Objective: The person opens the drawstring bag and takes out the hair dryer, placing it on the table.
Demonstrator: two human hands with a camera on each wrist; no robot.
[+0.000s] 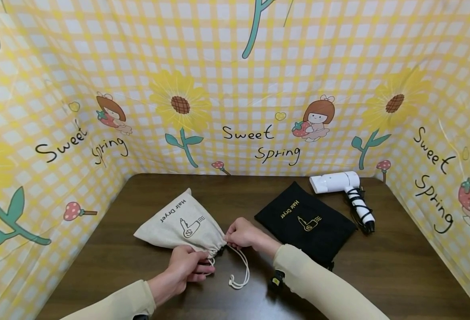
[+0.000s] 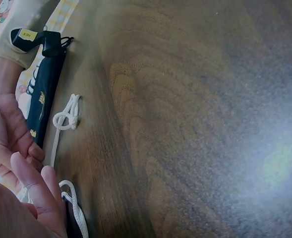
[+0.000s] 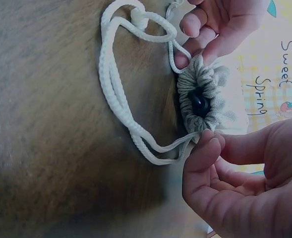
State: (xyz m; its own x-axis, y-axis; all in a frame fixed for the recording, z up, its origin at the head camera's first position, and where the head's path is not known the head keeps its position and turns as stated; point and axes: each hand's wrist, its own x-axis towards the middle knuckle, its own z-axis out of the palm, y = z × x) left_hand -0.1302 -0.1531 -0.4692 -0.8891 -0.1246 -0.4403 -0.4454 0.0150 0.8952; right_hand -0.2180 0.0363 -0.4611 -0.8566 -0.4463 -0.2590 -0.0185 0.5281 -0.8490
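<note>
Head camera: above, facing forward and down across a dark-brown wood-grain tabletop (image 1: 99, 266). Left-wrist camera: close, facing the tabletop. Right-wrist camera: close, facing a gathered cream cloth bag (image 3: 220, 96) mouth-on. Wrist views share white braided cord (image 3: 127, 119).

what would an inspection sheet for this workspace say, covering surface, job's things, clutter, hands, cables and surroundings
Surface: dark wood-grain table.
Job's things: beige "Hair Dryer" drawstring bag, mouth gathered; a black object shows in the opening, identity unclear; white drawstring trails out, knotted.
Clutter: black "Hair Dryer" drawstring bag and white hair dryer, both toward the right.
Hands: left hand and right hand pinch opposite sides of the beige bag's mouth.
Cables: black power cord wound round the dryer's handle.
Surroundings: yellow-checked "Sweet Spring" cloth behind and beside the table.
</note>
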